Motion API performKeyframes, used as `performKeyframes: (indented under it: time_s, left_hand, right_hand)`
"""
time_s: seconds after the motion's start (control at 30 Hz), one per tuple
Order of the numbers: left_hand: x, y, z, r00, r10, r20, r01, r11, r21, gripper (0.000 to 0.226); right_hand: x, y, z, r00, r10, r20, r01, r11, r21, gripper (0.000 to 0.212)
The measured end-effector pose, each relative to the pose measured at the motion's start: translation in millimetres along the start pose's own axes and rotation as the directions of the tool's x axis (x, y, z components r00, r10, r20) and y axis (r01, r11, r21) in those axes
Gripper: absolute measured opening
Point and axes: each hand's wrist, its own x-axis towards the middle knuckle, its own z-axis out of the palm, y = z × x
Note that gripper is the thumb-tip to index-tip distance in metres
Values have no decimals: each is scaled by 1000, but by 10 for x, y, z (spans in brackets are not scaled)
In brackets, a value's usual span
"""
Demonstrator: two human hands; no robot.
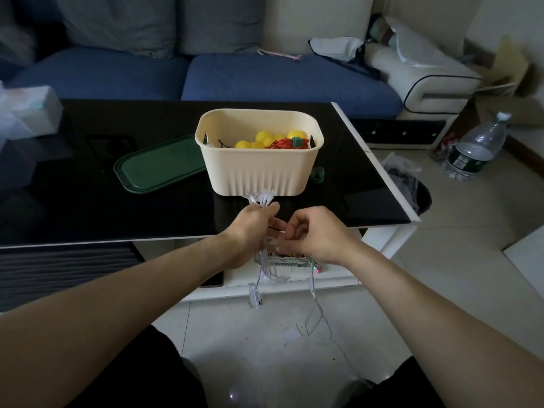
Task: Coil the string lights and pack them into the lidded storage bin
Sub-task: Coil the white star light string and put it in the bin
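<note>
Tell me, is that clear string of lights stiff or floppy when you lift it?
Probably floppy: the string of lights dangles in loose loops from the left hand and right hand. Likely light too, since its wire looks thin. Its little clear clips might snag.

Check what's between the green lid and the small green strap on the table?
The cream bin stands between the green lid and the green strap on the black table, seen in the head view.

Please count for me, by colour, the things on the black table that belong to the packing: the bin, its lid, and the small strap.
Cream: 1, the storage bin, open, with yellow bulbs and a red string inside.
Dark green: 2, the lid lying left of the bin, and the small strap at its right.
Total: 3.
</note>
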Motion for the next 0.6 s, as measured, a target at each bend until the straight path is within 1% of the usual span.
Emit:
performKeyframes:
  time_s: [0.13,0.2,0.27,0.3,0.37,0.47,0.53,0.6]
  left_hand:
    - [-52,-33,14,993,-66,94,46,979,201,37]
    - [-57,-62,12,991,-63,119,22,948,318,38]
    - [-45,-71,2,994,-32,104,-13,917,399,40]
    - [-41,-66,1,995,-22,96,-19,915,402,39]
    - [-41,-41,2,998,-16,66,-8,934,357,37]
    - [-50,-2,-19,1000,11,-17,-7,968,250,34]
    - [-46,22,-50,998,43,-35,-37,985,168,28]
    - [-47,46,-81,996,80,-33,-76,991,108,23]
  right_hand:
    - [-18,-13,-12,995,-4,101,6,1000,-17,27]
    - [-29,-38,-14,984,2,181,-2,1000,0,29]
    - [-46,-56,-17,972,22,233,-28,999,20,33]
    - [-55,-61,-23,969,36,245,-38,999,5,35]
    - [-64,-41,-34,964,67,259,-52,997,-64,38]
    - [-54,41,-13,962,106,251,-71,987,-146,33]
    - [-19,106,37,964,124,235,-91,985,-148,26]
    - [10,172,87,954,156,257,-130,984,-118,25]
